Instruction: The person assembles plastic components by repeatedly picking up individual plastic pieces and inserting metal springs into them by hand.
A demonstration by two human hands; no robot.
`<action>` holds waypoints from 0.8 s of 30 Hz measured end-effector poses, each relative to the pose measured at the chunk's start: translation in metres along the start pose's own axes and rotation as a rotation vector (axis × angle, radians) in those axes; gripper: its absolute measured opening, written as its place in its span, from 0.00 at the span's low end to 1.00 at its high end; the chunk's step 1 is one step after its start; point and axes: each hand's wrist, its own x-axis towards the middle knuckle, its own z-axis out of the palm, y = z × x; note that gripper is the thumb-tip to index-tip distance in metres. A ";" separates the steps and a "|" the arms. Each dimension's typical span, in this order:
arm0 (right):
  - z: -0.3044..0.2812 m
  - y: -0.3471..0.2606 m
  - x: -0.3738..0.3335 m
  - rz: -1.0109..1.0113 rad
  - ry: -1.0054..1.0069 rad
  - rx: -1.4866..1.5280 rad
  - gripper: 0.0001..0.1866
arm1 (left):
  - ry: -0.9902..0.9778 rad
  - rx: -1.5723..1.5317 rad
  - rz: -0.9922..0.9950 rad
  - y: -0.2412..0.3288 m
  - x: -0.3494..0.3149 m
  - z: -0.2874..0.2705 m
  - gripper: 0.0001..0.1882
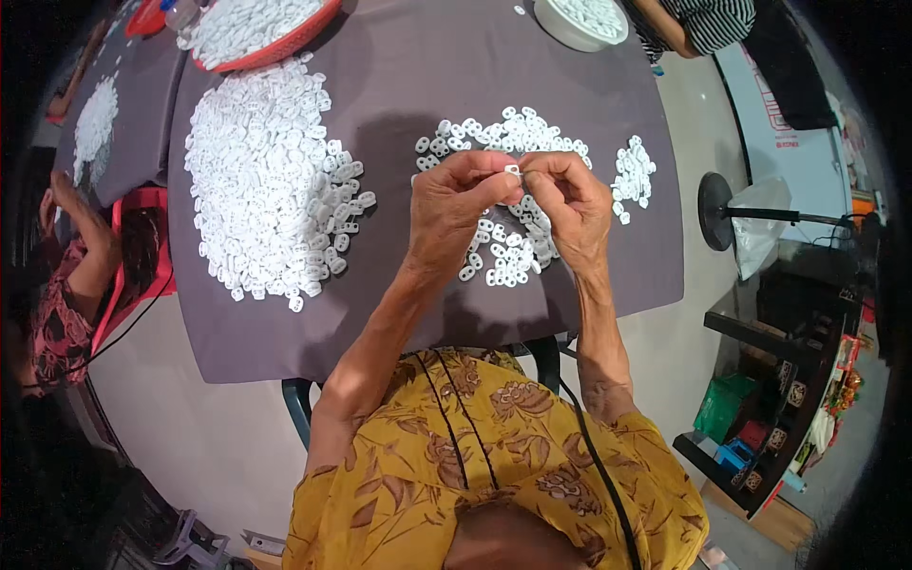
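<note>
My left hand pinches a small white plastic piece with holes between thumb and fingertips, above the table. Close against it, the fingertips of my right hand are pressed together at the piece's right side. Whether they grip the same piece or something tiny is too small to tell. Below and around both hands lies a loose spread of similar white two-holed pieces. A much larger heap of white pieces covers the left part of the table.
The table has a grey-brown cloth. A red basket and a white bowl, both full of white pieces, stand at the far side. A small pile lies at right. Other people sit at far right and left, near a red chair.
</note>
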 end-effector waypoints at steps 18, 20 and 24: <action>0.002 -0.001 0.007 -0.117 -0.008 -0.213 0.03 | 0.062 0.040 0.014 -0.001 0.002 0.005 0.08; 0.003 0.013 0.007 -0.096 -0.031 -0.192 0.03 | 0.060 0.022 0.036 -0.009 0.004 -0.003 0.08; 0.003 0.009 0.012 0.022 -0.098 -0.042 0.05 | 0.112 0.011 -0.030 -0.005 0.005 -0.005 0.09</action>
